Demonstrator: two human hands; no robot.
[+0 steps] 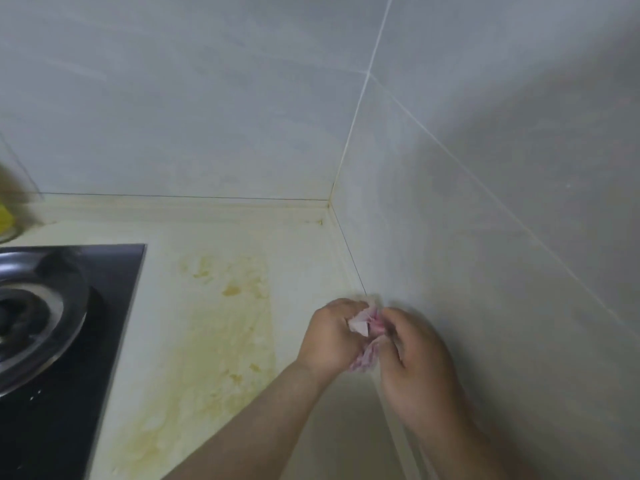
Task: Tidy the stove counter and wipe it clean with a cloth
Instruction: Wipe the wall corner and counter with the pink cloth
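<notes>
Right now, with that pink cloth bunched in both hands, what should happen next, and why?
Probably lower the cloth held by the left hand and right hand onto the yellowish stains beside the stove and start wiping: the counter looks unwiped.

- Grey tiled wall (194,98) fills the view from 10 to 2 o'clock, with pale grout lines.
- A second tiled wall (502,220) stands at 3 o'clock and meets the first in a corner.
- A blurred yellow-and-brown object (8,209) sits at 9 o'clock, cut by the frame edge; what it is cannot be told.
</notes>
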